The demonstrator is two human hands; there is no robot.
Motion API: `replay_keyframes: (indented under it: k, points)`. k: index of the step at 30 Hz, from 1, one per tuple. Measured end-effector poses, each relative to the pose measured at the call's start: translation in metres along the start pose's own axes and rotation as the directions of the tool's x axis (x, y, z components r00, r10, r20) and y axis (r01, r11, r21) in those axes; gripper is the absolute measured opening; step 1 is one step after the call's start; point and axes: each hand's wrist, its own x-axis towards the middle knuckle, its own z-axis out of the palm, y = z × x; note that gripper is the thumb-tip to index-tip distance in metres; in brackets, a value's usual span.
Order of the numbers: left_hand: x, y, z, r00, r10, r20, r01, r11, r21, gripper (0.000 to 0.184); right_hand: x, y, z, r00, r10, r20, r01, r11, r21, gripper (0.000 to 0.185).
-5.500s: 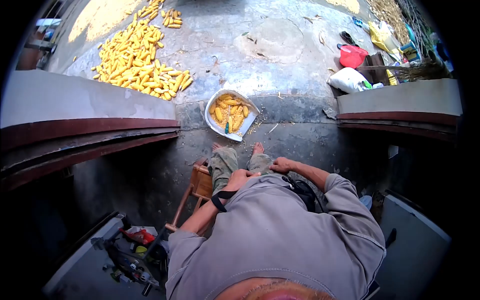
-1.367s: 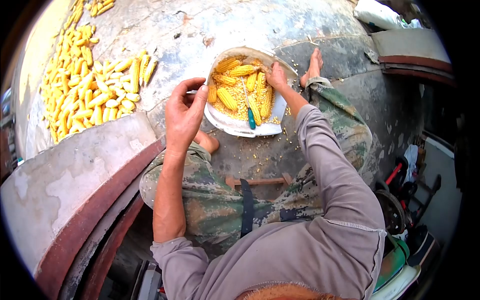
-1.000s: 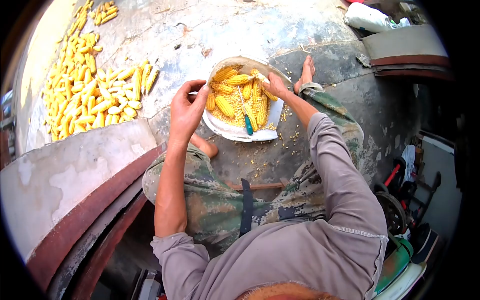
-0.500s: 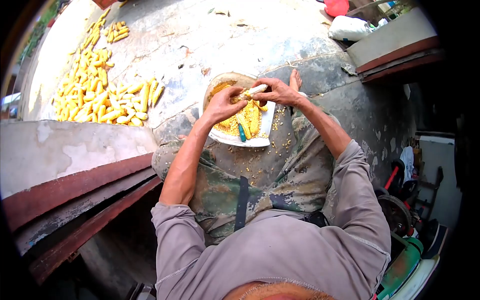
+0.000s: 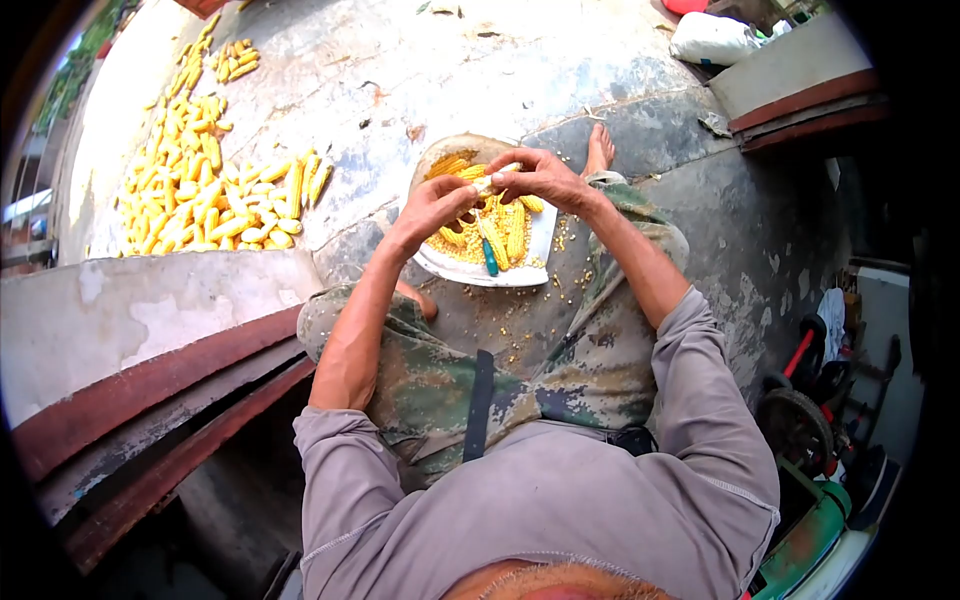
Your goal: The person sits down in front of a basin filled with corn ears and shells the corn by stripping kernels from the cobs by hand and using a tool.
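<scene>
Both of my hands are closed around a pale, largely stripped corn cob (image 5: 484,186), held above a white basin (image 5: 505,280). My left hand (image 5: 436,207) grips its left part, and my right hand (image 5: 542,181) has its fingers on the right part. Much of the cob is hidden by the fingers. In the basin, below the hands, lie loose yellow kernels (image 5: 468,250) and several ears of corn (image 5: 515,236). A green-handled tool (image 5: 490,258) rests on top of them, its far end hard to make out.
A large heap of yellow corn ears (image 5: 190,205) covers the ground at the left. Low walls with red edges flank me, left (image 5: 160,390) and right (image 5: 800,110). Spilled kernels (image 5: 515,340) dot the floor between my legs. A white sack (image 5: 712,40) sits at the far right.
My hands have come closer together around the cob, and its white end, visible before at the right, is now mostly covered. The view has shifted slightly.
</scene>
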Motion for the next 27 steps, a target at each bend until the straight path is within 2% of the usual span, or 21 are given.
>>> replay_keyframes:
  k: [1, 4, 5, 8, 9, 11, 12, 13, 15, 16, 17, 19, 21, 25, 26, 27]
  points:
    - [-0.001, 0.001, 0.000, 1.000, 0.009, -0.002, -0.009, 1.000, -0.024, 0.047, 0.002, 0.005, -0.001, 1.000, 0.003, -0.003, -0.003, 1.000, 0.004, 0.034]
    - [-0.004, 0.002, 0.002, 1.000, -0.008, 0.007, 0.008, 0.999, -0.053, 0.043, 0.011, 0.015, -0.003, 0.986, -0.152, -0.064, 0.157, 0.984, 0.086, 0.030]
    - [-0.005, 0.003, 0.002, 1.000, -0.009, 0.018, 0.010, 0.997, -0.070, 0.041, 0.014, 0.015, -0.007, 0.986, -0.153, -0.065, 0.158, 0.984, 0.086, 0.030]
    - [-0.006, 0.005, 0.002, 0.999, -0.048, -0.015, 0.046, 0.991, -0.127, 0.038, 0.014, 0.005, -0.018, 0.927, -0.260, -0.272, 0.233, 0.964, -0.127, 0.027]
    - [-0.008, 0.005, 0.000, 0.999, -0.047, -0.020, 0.044, 0.991, -0.127, 0.038, 0.014, 0.000, -0.024, 0.905, -0.292, -0.309, 0.282, 0.956, -0.076, 0.026]
    - [-0.008, 0.004, -0.004, 0.995, -0.087, -0.046, 0.072, 0.965, -0.251, 0.035, 0.003, -0.020, -0.032, 0.823, -0.367, -0.434, 0.400, 0.917, -0.018, 0.033]
    - [-0.008, 0.002, -0.006, 0.994, -0.101, -0.053, 0.081, 0.951, -0.300, 0.035, 0.003, -0.027, -0.052, 0.760, -0.341, -0.553, 0.516, 0.834, 0.195, 0.045]
    - [-0.009, 0.002, -0.006, 0.993, -0.102, -0.056, 0.081, 0.951, -0.299, 0.035, 0.002, -0.030, -0.076, 0.701, -0.273, -0.659, 0.621, 0.687, 0.376, 0.056]
    - [-0.009, 0.003, -0.005, 0.993, -0.058, -0.099, 0.017, 0.930, -0.366, 0.035, -0.015, -0.041, -0.097, 0.697, -0.135, -0.704, 0.655, 0.520, 0.548, 0.074]
    - [-0.006, 0.002, -0.008, 0.996, -0.041, -0.074, 0.008, 0.918, -0.396, 0.036, -0.013, -0.028, -0.111, 0.765, -0.156, -0.625, 0.584, 0.578, 0.570, 0.080]
    - [-0.005, 0.005, -0.006, 0.997, -0.032, -0.076, 0.000, 0.919, -0.394, 0.036, -0.009, -0.024, -0.100, 0.778, -0.054, -0.625, 0.463, 0.723, 0.513, 0.069]
    - [-0.005, 0.005, 0.001, 0.991, -0.003, -0.137, -0.053, 0.916, -0.397, 0.041, 0.000, -0.007, -0.065, 0.891, -0.005, -0.454, 0.210, 0.891, 0.402, 0.056]
    - [0.002, -0.002, 0.000, 0.995, -0.003, -0.099, -0.038, 0.910, -0.412, 0.049, 0.011, 0.007, -0.024, 0.972, 0.001, -0.235, 0.088, 0.926, 0.366, 0.045]
    - [0.008, 0.000, 0.011, 0.993, 0.016, -0.119, -0.060, 0.925, -0.376, 0.045, 0.020, 0.012, 0.030, 0.996, -0.035, -0.088, 0.059, 0.956, 0.289, 0.044]
    - [0.008, 0.002, 0.012, 0.995, 0.024, -0.101, -0.060, 0.929, -0.365, 0.043, 0.027, 0.017, 0.031, 0.998, -0.015, -0.067, 0.027, 0.982, 0.188, 0.050]
    - [0.008, 0.003, 0.013, 0.996, 0.031, -0.084, -0.059, 0.933, -0.354, 0.040, 0.029, 0.020, 0.035, 0.993, -0.065, -0.094, 0.075, 0.991, 0.107, 0.053]
